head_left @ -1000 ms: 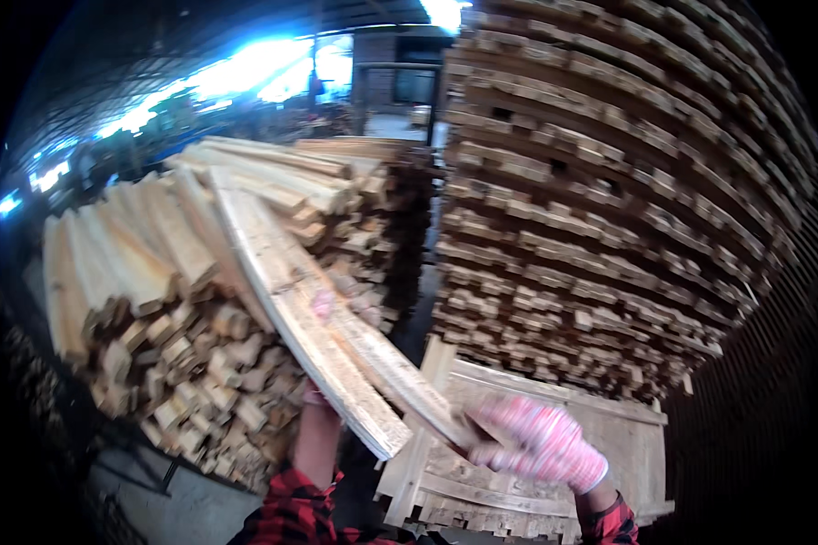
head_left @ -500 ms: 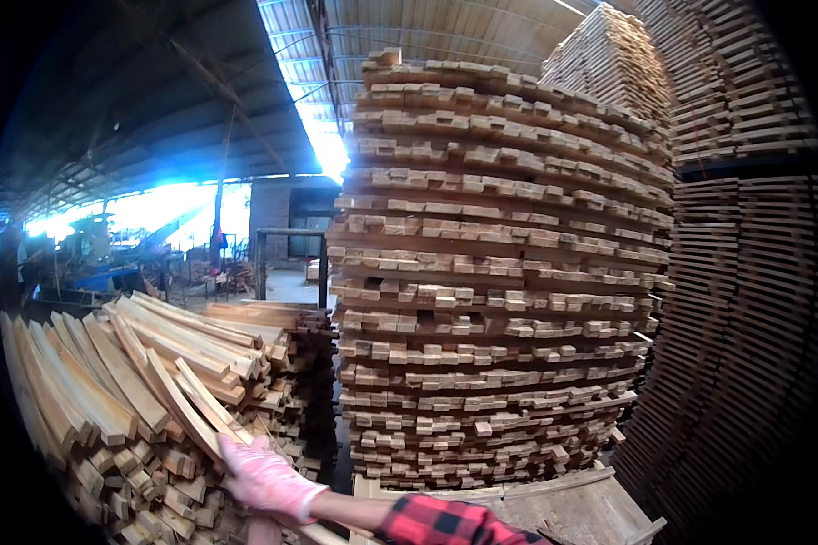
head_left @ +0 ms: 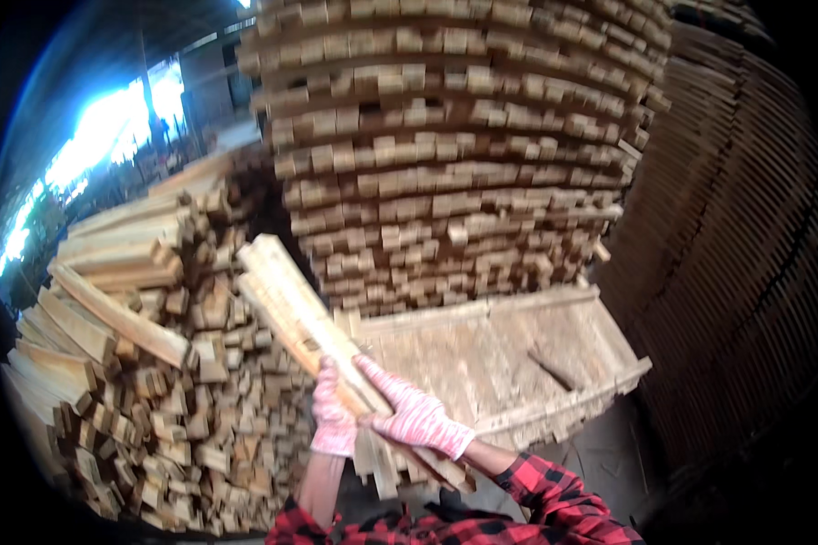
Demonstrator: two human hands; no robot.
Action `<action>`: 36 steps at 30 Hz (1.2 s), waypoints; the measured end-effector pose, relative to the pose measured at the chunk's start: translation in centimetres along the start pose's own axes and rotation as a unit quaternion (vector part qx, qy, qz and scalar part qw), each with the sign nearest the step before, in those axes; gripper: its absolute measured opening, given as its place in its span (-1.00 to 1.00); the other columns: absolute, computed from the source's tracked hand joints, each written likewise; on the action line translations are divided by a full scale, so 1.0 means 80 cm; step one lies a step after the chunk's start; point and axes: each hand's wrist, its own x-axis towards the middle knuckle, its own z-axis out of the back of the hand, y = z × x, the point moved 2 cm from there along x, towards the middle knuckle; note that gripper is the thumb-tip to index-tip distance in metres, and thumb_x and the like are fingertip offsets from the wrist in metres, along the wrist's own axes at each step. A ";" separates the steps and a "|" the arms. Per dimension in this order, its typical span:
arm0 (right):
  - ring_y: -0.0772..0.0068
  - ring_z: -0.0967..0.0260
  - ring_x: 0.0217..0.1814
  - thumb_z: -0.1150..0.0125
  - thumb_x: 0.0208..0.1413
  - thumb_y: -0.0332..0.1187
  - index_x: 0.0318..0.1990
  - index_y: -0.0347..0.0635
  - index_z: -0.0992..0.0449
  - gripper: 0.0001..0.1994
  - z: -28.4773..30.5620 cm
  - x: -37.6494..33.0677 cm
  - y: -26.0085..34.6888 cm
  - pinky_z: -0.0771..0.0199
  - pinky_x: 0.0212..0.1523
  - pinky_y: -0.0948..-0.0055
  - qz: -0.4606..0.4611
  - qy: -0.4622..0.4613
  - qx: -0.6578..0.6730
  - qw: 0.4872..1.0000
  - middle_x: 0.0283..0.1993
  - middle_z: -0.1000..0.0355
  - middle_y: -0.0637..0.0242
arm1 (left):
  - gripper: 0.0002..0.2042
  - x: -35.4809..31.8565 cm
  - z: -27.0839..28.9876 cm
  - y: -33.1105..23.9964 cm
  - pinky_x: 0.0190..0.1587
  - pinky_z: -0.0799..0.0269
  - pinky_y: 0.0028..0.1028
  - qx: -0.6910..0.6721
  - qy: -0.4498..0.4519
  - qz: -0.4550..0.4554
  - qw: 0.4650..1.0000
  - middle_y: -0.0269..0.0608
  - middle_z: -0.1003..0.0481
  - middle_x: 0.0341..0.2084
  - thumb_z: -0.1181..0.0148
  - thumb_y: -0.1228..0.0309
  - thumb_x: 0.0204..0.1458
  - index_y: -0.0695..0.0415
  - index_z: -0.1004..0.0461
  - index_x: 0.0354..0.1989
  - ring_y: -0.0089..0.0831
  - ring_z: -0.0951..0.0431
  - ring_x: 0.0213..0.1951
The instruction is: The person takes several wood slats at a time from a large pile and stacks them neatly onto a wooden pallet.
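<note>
Gripping a bundle of wooden slats [head_left: 300,313], both gloved hands [head_left: 377,413] closed around it

1. Left side blocked: loose heap of planks [head_left: 127,363] reaches close up to the left hand [head_left: 334,420].
2. Ahead blocked: tall stack of slats [head_left: 454,154], wall-like.
3. Right side blocked: a second stack [head_left: 736,263].
4. Open room: low pallet [head_left: 509,354] between the stacks, only one stray stick [head_left: 551,370] lying on it.
5. Both hands, right hand [head_left: 415,413] too, grip a bundle of boards [head_left: 304,322] jutting up-left toward the heap.
</note>
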 end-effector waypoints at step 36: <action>-0.20 -0.16 0.45 -0.06 0.33 0.00 0.41 -0.11 -0.26 -0.40 -0.126 0.089 -0.223 -0.22 0.40 0.12 -0.142 -0.058 -0.086 0.984 0.37 -0.26 -0.16 | -0.36 0.068 0.243 0.090 -0.28 -0.62 -0.31 0.138 -0.272 0.201 0.931 -0.22 -0.57 -0.27 -0.25 -0.22 0.09 0.09 -0.45 0.09 -0.32 -0.59 -0.35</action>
